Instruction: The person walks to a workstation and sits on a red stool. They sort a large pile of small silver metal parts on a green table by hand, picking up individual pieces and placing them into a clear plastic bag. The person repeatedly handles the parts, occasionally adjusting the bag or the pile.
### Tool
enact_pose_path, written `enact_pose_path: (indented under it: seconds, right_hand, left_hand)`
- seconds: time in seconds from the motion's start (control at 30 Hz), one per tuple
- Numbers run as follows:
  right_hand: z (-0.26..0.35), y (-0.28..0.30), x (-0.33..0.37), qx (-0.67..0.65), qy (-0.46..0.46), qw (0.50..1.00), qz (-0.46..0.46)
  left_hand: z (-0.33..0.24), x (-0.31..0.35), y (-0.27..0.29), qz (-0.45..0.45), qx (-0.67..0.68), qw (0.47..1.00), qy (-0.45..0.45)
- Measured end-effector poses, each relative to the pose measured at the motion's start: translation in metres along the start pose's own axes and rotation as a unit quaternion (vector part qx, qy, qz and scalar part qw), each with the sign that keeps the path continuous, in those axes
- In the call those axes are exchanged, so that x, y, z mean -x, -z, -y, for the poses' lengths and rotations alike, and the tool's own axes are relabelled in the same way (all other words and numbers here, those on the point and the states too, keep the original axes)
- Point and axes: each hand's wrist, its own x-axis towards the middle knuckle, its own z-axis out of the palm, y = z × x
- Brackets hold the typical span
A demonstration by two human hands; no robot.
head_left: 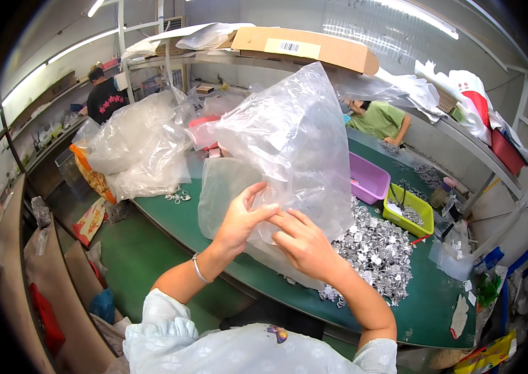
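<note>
A large clear plastic bag (304, 124) stands up in front of me over the green table, its top rising to a point. My left hand (242, 218) is closed on the bag's near side, thumb against fingers. Beside it, my right hand (304, 243) pinches the same plastic, and the fingertips of both hands almost meet. Exactly what part of the bag lies between the fingers is hard to make out. To the right of my right hand spreads a heap of small silvery metal pieces (376, 255), partly behind the bag.
Purple (368, 181) and yellow-green (425, 215) baskets stand beyond the heap on the green table (441, 299). Crumpled clear bags (145, 143) fill its left end. Overhead, a shelf carries a cardboard box (345, 57). A person in green (383, 119) works across the table; another person (106, 96) is far left.
</note>
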Motion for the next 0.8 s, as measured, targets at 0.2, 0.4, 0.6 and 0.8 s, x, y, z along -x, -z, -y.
enact_pose_path:
  seconds: [0.2, 0.4, 0.6, 0.8]
  right_hand:
    - [-0.002, -0.001, -0.003, -0.093, -0.042, 0.994, -0.049]
    - [-0.008, -0.006, 0.014, -0.116, -0.123, 0.978, -0.123]
    - [-0.023, -0.019, 0.018, -0.057, -0.126, 0.988, -0.072]
    - [-0.037, -0.048, 0.032, -0.030, -0.126, 0.991, 0.030]
  left_hand:
    - [-0.026, -0.010, 0.019, -0.081, 0.011, 0.996, -0.032]
    - [-0.102, -0.085, 0.113, -0.171, -0.072, 0.975, -0.124]
    - [-0.167, -0.156, 0.182, -0.139, -0.012, 0.957, -0.255]
    - [-0.202, -0.220, 0.229, -0.003, 0.153, 0.947, -0.281]
